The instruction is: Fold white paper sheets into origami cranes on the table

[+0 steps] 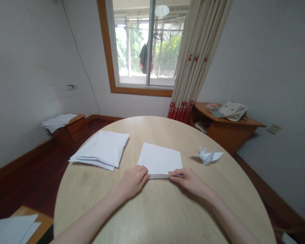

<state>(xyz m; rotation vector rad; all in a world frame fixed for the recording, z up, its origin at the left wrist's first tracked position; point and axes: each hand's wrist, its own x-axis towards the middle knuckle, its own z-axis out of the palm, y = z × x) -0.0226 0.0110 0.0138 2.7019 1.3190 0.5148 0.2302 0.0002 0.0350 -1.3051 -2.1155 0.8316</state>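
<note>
A white sheet of paper point(161, 158) lies in the middle of the round table, with a narrow strip folded along its near edge. My left hand point(135, 179) grips the near left corner, its fingers curled over the fold. At the near right corner my right hand point(185, 179) pinches the paper between thumb and fingers. To the right of the sheet stands a folded white paper crane point(206, 156), apart from my right hand. The undersides of the fingers are hidden.
A stack of white paper point(104, 147) lies on the left of the round table point(152, 210). More sheets rest on a low cabinet point(72, 130) and at the lower left. A corner shelf point(226, 128) holding a cloth bag point(234, 110) stands beyond the table's right edge.
</note>
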